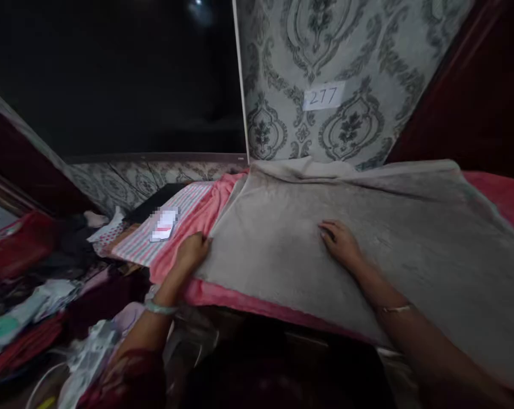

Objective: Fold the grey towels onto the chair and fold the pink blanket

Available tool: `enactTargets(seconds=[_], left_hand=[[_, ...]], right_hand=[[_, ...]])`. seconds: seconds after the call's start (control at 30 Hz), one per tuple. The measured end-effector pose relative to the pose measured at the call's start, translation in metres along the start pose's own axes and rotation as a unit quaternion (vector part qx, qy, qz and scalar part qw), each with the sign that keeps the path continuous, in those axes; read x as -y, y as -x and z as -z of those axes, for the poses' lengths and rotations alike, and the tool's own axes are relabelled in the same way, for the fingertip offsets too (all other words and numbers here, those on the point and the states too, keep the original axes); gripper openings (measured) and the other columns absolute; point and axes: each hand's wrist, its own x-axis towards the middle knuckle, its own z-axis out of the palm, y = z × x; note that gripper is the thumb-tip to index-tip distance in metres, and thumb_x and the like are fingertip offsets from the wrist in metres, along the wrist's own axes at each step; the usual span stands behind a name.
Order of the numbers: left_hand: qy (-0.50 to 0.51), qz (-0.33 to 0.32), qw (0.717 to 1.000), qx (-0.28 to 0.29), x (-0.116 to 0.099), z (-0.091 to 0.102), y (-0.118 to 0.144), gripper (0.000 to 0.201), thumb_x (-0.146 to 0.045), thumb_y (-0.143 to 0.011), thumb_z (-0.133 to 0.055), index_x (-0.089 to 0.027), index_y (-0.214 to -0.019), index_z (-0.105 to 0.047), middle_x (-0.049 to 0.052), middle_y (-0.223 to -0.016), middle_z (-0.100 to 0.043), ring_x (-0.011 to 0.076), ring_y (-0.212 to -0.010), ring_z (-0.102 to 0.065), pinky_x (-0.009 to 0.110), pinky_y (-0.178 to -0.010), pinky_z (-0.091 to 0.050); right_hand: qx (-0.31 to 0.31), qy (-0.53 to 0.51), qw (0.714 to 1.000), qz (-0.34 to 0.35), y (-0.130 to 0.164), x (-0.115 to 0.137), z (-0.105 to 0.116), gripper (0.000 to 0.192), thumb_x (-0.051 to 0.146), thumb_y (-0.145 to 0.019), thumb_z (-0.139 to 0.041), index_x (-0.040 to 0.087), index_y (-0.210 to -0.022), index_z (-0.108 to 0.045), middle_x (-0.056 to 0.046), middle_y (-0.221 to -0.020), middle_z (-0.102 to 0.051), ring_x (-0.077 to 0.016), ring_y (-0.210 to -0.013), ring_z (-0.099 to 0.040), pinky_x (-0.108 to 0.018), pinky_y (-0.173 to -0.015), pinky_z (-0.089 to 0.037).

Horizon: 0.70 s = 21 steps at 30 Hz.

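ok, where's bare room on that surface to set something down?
Free: the grey cloth right of the right hand, out to the pink sheet; also between the two hands. The left hand grips the grey cloth's left edge. Crowded: the striped cloth with a card on it, and the heaped clothes at left.

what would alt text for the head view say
A person's right hand presses flat on a grey towel spread over a pink cloth, while the left hand grips the towel's left edge. Mixed clothes lie heaped at left.
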Motion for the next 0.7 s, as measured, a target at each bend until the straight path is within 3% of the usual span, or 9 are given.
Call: enactTargets(seconds=[0.33, 0.47, 0.57, 0.7], left_hand=[[0.042, 0.007, 0.999, -0.033, 0.003, -0.014, 0.003, 0.03, -0.035, -0.095, -0.044, -0.015, -0.11, -0.062, 0.016, -0.105, -0.074, 0.0273, -0.096, -0.069, 0.032, -0.075, -0.047], [0.012, 0.001, 0.999, -0.031, 0.003, -0.012, 0.003, 0.034, -0.038, -0.095, -0.042, -0.015, -0.109, -0.064, 0.016, -0.103, -0.075, 0.0291, -0.097, -0.07, 0.033, -0.075, -0.048], [-0.027, 0.001, 0.999, -0.03, -0.002, -0.006, 0.008, 0.037, -0.04, -0.094, -0.041, -0.014, -0.108, -0.064, 0.017, -0.101, -0.075, 0.0301, -0.093, -0.07, 0.034, -0.072, -0.048], [-0.053, -0.023, 0.998, -0.039, -0.012, 0.003, 0.016, 0.039, -0.043, -0.088, -0.043, -0.014, -0.105, -0.063, 0.017, -0.096, -0.074, 0.028, -0.081, -0.069, 0.033, -0.067, -0.047]], right_hand=[[0.047, 0.03, 0.998, -0.012, -0.007, 0.006, 0.008, 0.035, 0.024, -0.088, -0.051, 0.018, -0.115, -0.073, -0.015, -0.123, -0.069, -0.03, -0.116, -0.062, -0.052, -0.104, -0.05], [0.106, 0.066, 0.992, 0.01, -0.006, 0.011, 0.017, 0.042, 0.024, -0.091, -0.05, 0.017, -0.128, -0.068, -0.015, -0.135, -0.064, -0.0297, -0.125, -0.058, -0.051, -0.11, -0.046], [0.17, 0.11, 0.979, 0.036, 0.01, 0.007, 0.04, 0.047, 0.03, -0.095, -0.05, 0.021, -0.141, -0.06, -0.012, -0.147, -0.056, -0.0299, -0.136, -0.051, -0.051, -0.114, -0.041], [0.192, 0.18, 0.965, -0.006, 0.058, -0.027, 0.103, 0.05, 0.04, -0.098, -0.047, 0.028, -0.146, -0.054, -0.007, -0.155, -0.048, -0.0309, -0.142, -0.044, -0.053, -0.114, -0.039]])
